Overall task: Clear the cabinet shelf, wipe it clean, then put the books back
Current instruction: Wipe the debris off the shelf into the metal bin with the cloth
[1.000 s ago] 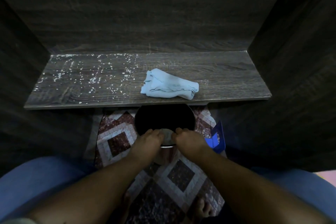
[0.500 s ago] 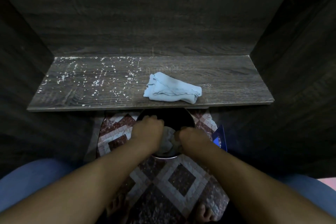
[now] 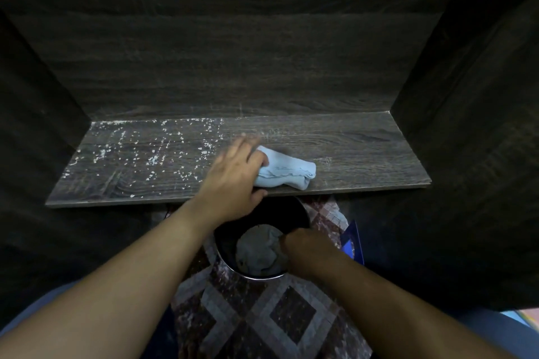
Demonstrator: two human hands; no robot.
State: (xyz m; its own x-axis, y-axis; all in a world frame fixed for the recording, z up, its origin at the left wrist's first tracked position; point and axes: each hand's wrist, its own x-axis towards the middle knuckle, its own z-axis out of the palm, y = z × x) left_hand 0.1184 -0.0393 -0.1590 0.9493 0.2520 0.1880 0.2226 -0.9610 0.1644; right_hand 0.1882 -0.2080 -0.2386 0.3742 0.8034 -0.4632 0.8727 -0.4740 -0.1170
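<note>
Left hand (image 3: pixel 233 181) lies with fingers spread over the left end of the light blue cloth (image 3: pixel 287 173), thumb at the front edge of the shelf (image 3: pixel 364 154); fingertips blurred. Right hand (image 3: pixel 306 251) curls around a grey cloth (image 3: pixel 256 251) inside a dark round bowl (image 3: pixel 277 213) on the patterned tile floor (image 3: pixel 262 318), below the shelf edge. White flecks (image 3: pixel 131 151) litter the shelf's left half. Blue object (image 3: pixel 351 242) sits just right of the bowl.
</note>
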